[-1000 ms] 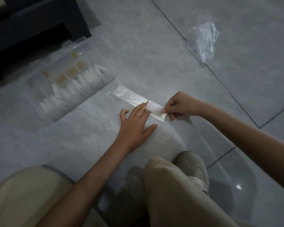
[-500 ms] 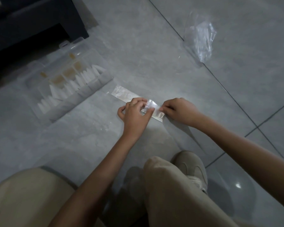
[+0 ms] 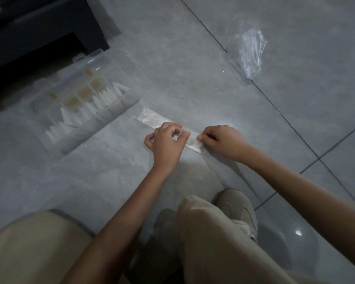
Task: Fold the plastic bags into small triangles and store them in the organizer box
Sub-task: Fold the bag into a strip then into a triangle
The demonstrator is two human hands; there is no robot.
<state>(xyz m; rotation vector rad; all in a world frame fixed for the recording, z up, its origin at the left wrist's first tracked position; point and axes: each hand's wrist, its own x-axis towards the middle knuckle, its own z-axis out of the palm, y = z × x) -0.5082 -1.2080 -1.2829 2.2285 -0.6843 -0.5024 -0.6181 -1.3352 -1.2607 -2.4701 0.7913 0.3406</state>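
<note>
Left hand (image 3: 166,140) and right hand (image 3: 221,140) are both down on the floor (image 3: 172,68) in front of us, reaching out past our beige trousers (image 3: 209,242) and the pale shoe (image 3: 236,208) tucked beside the right leg. The left hand has its fingers curled, thumb and forefinger pinching a raised fold of the strip (image 3: 152,119), and we can see a thin ring (image 3: 161,129) on one finger. The right hand is curled as well, its fingertips clamped on the strip's near end, just beside the left hand. The strip itself is a flattened plastic bag, long and narrow, lying flat on the grey tiles and running away from the hands up to the left.

Further out on the left sits the clear box (image 3: 129,99), lid open, its near corner close to the strip's far end. White triangles (image 3: 103,99) stand packed in rows along its front compartments; behind them are brownish pieces that we cannot make out. Beyond the box there is dark furniture (image 3: 39,27). Far right, well apart from everything, crumpled clear bags (image 3: 248,50) lie on a tile joint.
</note>
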